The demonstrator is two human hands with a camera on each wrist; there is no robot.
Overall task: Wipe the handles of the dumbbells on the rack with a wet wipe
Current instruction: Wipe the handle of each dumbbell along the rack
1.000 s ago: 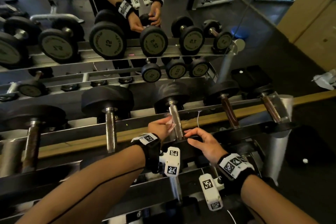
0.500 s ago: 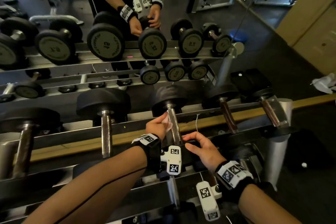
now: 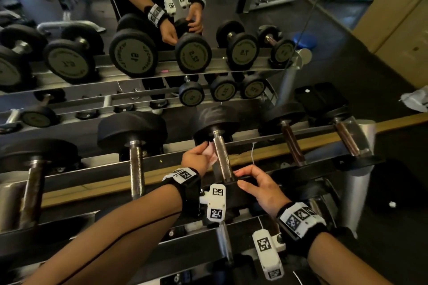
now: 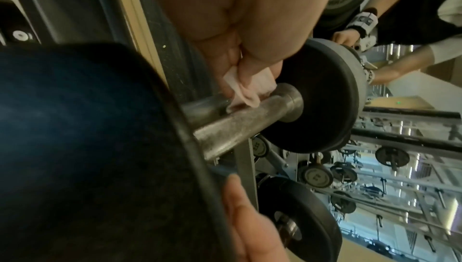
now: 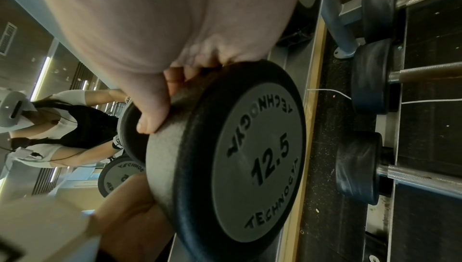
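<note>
A 12.5 dumbbell lies on the rack's top rail, its steel handle (image 3: 221,157) (image 4: 240,120) running away from me. My left hand (image 3: 196,156) pinches a crumpled white wet wipe (image 3: 212,154) (image 4: 243,86) and presses it against the left side of that handle, close to the far weight head (image 3: 215,122). My right hand (image 3: 257,186) grips the rim of the near weight head (image 5: 225,157), thumb and fingers curled over its edge. Other dumbbell handles stand to the left (image 3: 136,169) and right (image 3: 293,146) on the same rail.
The rack (image 3: 97,169) stands against a mirror, which repeats the dumbbells and my arms above. A lower rail holds more weights. Dark gym floor (image 3: 393,203) lies right of the rack's silver end post (image 3: 356,192). A white crumpled thing (image 3: 416,99) sits at the right edge.
The left hand with the wipe has slid up the handle toward the far weight head. The right hand keeps its hold on the near head.
</note>
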